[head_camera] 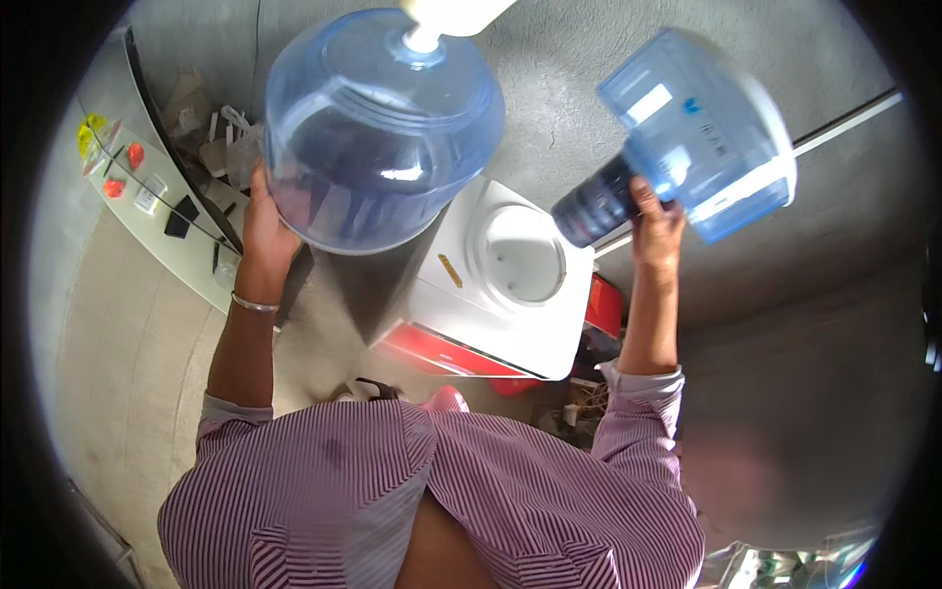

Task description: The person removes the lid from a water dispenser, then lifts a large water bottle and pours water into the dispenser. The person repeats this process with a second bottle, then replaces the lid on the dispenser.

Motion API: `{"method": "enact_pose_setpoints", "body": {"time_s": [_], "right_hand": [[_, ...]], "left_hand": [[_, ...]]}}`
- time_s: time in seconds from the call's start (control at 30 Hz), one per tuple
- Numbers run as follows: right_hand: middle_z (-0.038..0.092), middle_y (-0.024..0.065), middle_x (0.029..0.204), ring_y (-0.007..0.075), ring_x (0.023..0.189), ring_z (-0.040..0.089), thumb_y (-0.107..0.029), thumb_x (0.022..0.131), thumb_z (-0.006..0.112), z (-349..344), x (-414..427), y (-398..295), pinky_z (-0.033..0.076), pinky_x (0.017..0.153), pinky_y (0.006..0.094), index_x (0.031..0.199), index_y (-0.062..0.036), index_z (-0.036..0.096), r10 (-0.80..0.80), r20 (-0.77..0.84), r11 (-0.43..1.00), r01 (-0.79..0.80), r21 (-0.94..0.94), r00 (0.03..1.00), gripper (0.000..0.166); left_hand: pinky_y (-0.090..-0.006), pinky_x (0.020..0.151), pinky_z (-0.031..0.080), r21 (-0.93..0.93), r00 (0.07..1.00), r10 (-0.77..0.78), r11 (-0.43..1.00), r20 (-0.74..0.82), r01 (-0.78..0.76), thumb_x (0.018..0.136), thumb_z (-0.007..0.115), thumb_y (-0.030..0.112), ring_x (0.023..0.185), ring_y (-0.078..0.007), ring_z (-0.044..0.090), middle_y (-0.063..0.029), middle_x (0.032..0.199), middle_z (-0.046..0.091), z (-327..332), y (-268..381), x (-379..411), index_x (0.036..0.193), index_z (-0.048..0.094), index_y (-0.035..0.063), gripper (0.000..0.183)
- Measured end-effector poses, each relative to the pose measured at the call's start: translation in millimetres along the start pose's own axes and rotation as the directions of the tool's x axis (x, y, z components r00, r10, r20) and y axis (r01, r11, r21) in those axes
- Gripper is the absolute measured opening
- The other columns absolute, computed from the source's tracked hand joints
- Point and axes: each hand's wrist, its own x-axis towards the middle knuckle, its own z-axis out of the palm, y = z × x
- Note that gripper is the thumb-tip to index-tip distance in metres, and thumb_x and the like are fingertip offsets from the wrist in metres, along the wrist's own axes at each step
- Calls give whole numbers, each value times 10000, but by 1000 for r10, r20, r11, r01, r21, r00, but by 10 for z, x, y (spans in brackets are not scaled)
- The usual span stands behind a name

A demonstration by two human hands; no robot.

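Note:
My left hand [266, 221] is against the lower left side of a large blue clear plastic water bottle [383, 140], whose neck points up at a whitish object [460, 15] that covers its mouth. My right hand [657, 232] grips a smaller piece at the right: a dark cylinder [597, 199] joined to a blue clear container [710, 132] bearing printed marks. Between the hands stands a white water dispenser [449, 302] with a red front. The round recess [521, 254] in its top is uncovered.
A glass-topped shelf or table [158, 213] at the left holds small red items, a black item and a white packet. Plastic bags [243, 154] lie behind it. A grey wall [544, 96] rises behind the dispenser. Cables [592, 401] and a red box [605, 305] lie at its right.

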Motion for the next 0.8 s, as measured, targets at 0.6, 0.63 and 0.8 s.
{"method": "enact_pose_setpoints", "body": {"time_s": [0.6,0.63,0.8], "right_hand": [[426,170,1268,324,1180,416,-318,797,650,250,1179,-2188,370,958,513,1297,-10,329,123,-39,992,-124,-27,992,669],[403,170,1286,330,1196,396,-311,801,645,248,1194,-2215,342,978,519,1312,-24,305,129,-22,991,-130,-31,991,678],[353,174,1325,346,1236,348,-290,807,637,296,1197,-2313,274,1021,545,1348,-54,246,132,-12,991,-131,24,991,708]], "left_hand": [[-231,480,263,207,972,-160,959,-173,195,873,517,439,496,-81,308,45,554,294,719,-579,-120,860,550,49,392],[-231,480,263,215,973,-160,957,-168,194,871,522,435,496,-79,307,45,555,294,738,-605,-140,856,551,45,391],[-228,483,262,184,969,-221,954,-108,238,863,536,432,495,-73,290,51,566,297,771,-743,-147,860,558,48,385]]}}
